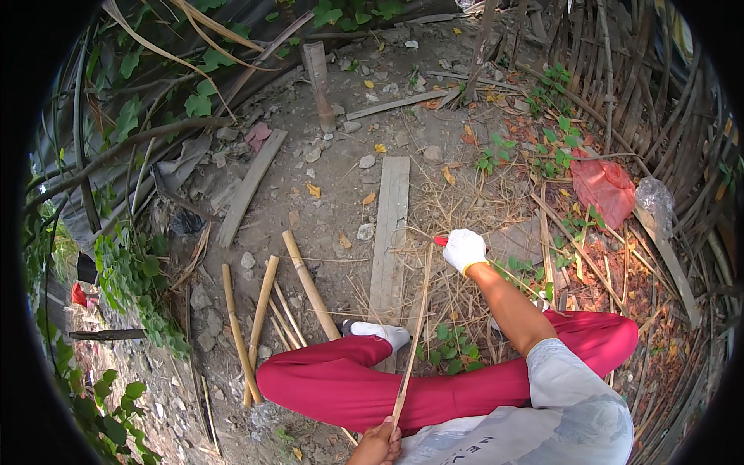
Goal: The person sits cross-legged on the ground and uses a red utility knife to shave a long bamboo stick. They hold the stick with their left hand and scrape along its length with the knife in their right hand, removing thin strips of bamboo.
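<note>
My bare left hand (376, 444), low in the view near my waist, is closed around the near end of a long thin bamboo strip (416, 333). The strip slants up across my lap, and its far end lies close to my right hand. In a white glove, my right hand (466, 250) is out in front with its fingers closed on a red-handled tool (440, 241). Only the red part of that tool shows clearly; a blade cannot be made out. Beneath the two hands are my crossed legs in dark red trousers (457, 397).
A grey wooden plank (389, 225) lies ahead of me among dry shavings (442, 201). Bamboo poles (308, 283) rest by my left knee. A short post (318, 85) stands farther off. A red plastic bag (601, 190) lies at the right near a woven stick fence (643, 93).
</note>
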{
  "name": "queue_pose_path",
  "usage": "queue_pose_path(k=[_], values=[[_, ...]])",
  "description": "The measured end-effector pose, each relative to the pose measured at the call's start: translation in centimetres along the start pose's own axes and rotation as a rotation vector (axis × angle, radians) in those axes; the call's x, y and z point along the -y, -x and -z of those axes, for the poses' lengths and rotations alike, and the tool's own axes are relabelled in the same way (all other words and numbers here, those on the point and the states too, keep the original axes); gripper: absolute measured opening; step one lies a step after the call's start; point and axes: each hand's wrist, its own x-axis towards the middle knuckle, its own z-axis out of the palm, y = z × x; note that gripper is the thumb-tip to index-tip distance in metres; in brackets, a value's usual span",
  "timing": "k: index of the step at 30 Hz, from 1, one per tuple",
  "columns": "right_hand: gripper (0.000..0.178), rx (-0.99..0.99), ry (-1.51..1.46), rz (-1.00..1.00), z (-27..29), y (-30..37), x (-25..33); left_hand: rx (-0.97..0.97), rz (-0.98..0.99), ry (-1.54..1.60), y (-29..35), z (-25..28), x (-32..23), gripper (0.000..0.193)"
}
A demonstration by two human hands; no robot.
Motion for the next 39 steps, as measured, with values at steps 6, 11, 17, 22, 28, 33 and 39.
queue_pose_path(k=[6,11,17,22,28,33,39], values=[[0.027,0.096,0.038,-0.218,-0.4,-2.7,-5.8,-0.426,-0.076,0.438,1.6,-0.2,2.1,0.044],[0.055,0.530,-0.543,-0.344,0.4,-2.0,-7.7,-0.265,-0.195,0.359,-1.3,4.4,4.5,0.044],[0.031,0.500,-1.854,-0.246,-2.4,1.1,-9.5,-0.067,-0.185,0.297,0.7,1.2,-4.6,0.050],[0.020,0.661,-2.077,-0.285,0.0,4.5,-8.3,0.001,-0.205,0.338,-1.2,1.9,-4.9,0.051],[0.041,0.467,-1.781,-0.437,2.0,6.0,-6.4,0.031,-0.227,0.329,-2.8,1.8,-4.5,0.053],[0.055,0.302,-1.593,-0.549,4.2,6.5,-4.2,0.041,-0.223,0.346,-2.7,1.8,-4.3,0.053],[0.051,0.221,-1.715,-0.467,4.2,6.1,-4.6,0.052,-0.243,0.342,-2.7,1.8,-4.3,0.053]])
